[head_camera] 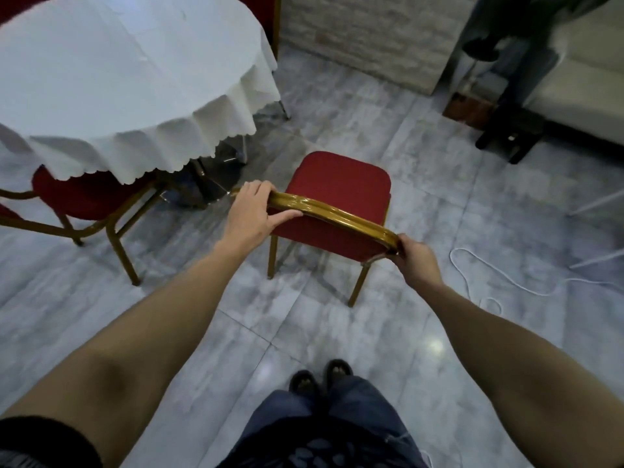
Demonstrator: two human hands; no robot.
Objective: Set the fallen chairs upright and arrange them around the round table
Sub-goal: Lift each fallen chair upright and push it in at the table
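A red-cushioned chair (pixel 341 184) with a gold frame stands upright on the tiled floor, its seat facing away from me, a short way right of the round table (pixel 111 72) draped in a white scalloped cloth. My left hand (pixel 251 214) grips the left end of the chair's gold top rail. At the rail's right end my right hand (pixel 417 261) holds on. A second red chair (pixel 84 197) is tucked under the table's near edge at the left.
A white cable (pixel 486 268) snakes over the floor to the right. At the back right is a white sofa (pixel 587 82) with a dark stool (pixel 513 130) and a person's legs. A brick pillar (pixel 368 35) rises behind. My feet (pixel 320 376) are below the chair.
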